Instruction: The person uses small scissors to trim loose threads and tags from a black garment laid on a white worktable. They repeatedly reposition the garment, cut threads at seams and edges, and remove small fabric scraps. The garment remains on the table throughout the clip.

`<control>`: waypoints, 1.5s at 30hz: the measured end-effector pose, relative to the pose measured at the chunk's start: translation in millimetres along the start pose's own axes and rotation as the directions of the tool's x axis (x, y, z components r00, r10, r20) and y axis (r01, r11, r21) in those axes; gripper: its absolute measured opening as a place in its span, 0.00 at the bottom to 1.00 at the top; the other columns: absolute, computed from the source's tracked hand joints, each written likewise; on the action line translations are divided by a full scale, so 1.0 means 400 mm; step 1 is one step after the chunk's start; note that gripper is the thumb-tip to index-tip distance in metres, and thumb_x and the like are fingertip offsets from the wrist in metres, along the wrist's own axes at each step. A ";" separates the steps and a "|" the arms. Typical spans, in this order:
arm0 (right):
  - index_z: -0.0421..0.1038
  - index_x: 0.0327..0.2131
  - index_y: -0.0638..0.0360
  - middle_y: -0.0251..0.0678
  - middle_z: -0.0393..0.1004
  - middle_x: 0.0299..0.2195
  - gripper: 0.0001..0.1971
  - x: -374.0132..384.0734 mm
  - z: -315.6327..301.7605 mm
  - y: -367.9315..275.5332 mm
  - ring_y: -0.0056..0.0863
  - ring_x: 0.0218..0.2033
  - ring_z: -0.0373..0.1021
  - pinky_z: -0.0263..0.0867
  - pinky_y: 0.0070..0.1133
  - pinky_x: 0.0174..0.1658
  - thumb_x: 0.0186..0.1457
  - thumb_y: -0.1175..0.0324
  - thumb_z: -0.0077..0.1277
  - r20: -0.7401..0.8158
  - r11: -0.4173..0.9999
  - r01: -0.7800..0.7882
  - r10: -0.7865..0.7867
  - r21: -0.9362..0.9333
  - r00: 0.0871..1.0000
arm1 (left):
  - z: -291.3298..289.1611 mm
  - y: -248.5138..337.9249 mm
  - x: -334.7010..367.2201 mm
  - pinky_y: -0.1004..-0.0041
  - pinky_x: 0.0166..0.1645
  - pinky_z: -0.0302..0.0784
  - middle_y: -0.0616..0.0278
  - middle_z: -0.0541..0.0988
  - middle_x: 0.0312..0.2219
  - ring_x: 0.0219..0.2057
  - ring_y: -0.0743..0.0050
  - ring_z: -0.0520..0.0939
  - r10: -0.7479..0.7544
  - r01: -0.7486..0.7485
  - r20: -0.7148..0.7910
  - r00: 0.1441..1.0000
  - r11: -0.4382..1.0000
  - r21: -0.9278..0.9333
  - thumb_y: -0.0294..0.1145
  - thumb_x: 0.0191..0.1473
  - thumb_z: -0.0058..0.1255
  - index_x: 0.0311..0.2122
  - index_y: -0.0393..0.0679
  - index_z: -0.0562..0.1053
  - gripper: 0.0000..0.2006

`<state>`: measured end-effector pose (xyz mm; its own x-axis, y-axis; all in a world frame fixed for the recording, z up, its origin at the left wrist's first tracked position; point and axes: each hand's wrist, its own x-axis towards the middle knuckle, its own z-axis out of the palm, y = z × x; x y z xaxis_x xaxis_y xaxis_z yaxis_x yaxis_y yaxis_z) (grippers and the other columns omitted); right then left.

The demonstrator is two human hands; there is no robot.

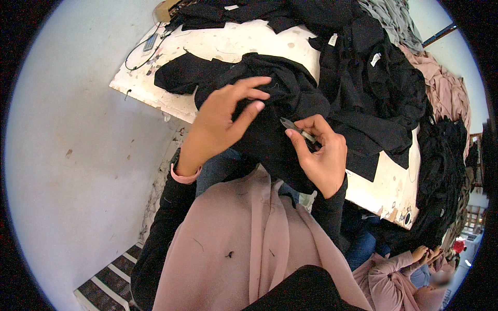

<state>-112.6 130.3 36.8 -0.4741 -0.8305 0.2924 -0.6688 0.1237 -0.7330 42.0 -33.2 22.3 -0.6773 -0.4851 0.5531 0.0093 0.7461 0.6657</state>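
Observation:
A black garment (259, 135) lies bunched over the near edge of the white table and hangs down toward my lap. Above its left part hovers my left hand (223, 116), thumb and fingers apart, with nothing visible between them. The fingertips are close to the cloth; whether they touch it I cannot tell. To the right, my right hand (321, 150) is closed around small thread snips (298, 128), their dark pointed blades aimed up and left over the garment. The fingers partly hide the snips' handle.
Several black garments with white tags (363, 88) cover the right and far side of the worn white table (244, 41). A small grey device (150, 42) with a black cord sits far left. Pink cloth (441, 88) is heaped at the right. Another person (394, 282) works at lower right.

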 end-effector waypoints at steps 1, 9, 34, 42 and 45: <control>0.74 0.32 0.59 0.40 0.81 0.28 0.09 0.000 0.001 0.001 0.40 0.29 0.79 0.72 0.29 0.31 0.54 0.64 0.61 0.000 1.000 0.001 -0.001 -0.001 1.000 | 0.009 0.000 0.002 0.65 0.47 0.71 0.66 0.83 0.38 0.36 0.60 0.79 0.032 -0.031 0.039 0.999 0.999 -0.025 0.30 0.56 0.56 0.57 0.48 0.71 0.22; 0.74 0.31 0.58 0.39 0.81 0.28 0.09 0.000 0.000 -0.007 0.40 0.28 0.79 0.72 0.30 0.30 0.54 0.64 0.60 0.002 0.999 0.014 -0.014 -0.045 1.000 | 0.018 0.028 0.000 0.66 0.45 0.69 0.71 0.83 0.34 0.35 0.66 0.78 0.046 -0.054 0.126 0.991 0.997 0.061 0.34 0.55 0.59 0.62 0.52 0.68 0.28; 0.76 0.37 0.56 0.35 0.79 0.34 0.11 0.008 -0.011 0.081 0.35 0.30 0.73 0.63 0.26 0.35 0.50 0.70 0.64 -0.282 0.966 0.184 -0.230 -0.179 0.932 | -0.020 0.017 -0.004 0.73 0.43 0.77 0.61 0.83 0.42 0.41 0.69 0.85 -0.210 0.205 -0.040 0.977 0.973 -0.105 0.29 0.57 0.59 0.61 0.42 0.63 0.28; 0.77 0.36 0.58 0.34 0.79 0.34 0.10 0.007 0.005 0.101 0.31 0.34 0.74 0.61 0.25 0.38 0.48 0.72 0.64 -0.273 0.942 0.273 -0.319 -0.195 0.907 | 0.081 0.017 0.008 0.76 0.43 0.78 0.55 0.86 0.35 0.36 0.75 0.85 -0.297 0.337 0.162 0.941 0.777 -0.532 0.28 0.57 0.59 0.64 0.35 0.56 0.34; 0.77 0.35 0.58 0.33 0.79 0.35 0.10 0.009 0.006 0.103 0.30 0.34 0.74 0.60 0.24 0.39 0.48 0.72 0.64 -0.270 0.941 0.276 -0.322 -0.196 0.907 | 0.081 0.007 0.009 0.76 0.47 0.76 0.56 0.85 0.36 0.39 0.77 0.83 -0.312 0.378 0.213 0.926 0.765 -0.521 0.26 0.58 0.59 0.67 0.39 0.50 0.38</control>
<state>-140.5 131.3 6.3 -0.3691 -0.6469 0.6673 -0.8723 -0.0065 -0.4889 15.8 -18.2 10.0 -0.7868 -0.5847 0.1977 0.1348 0.1498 0.9795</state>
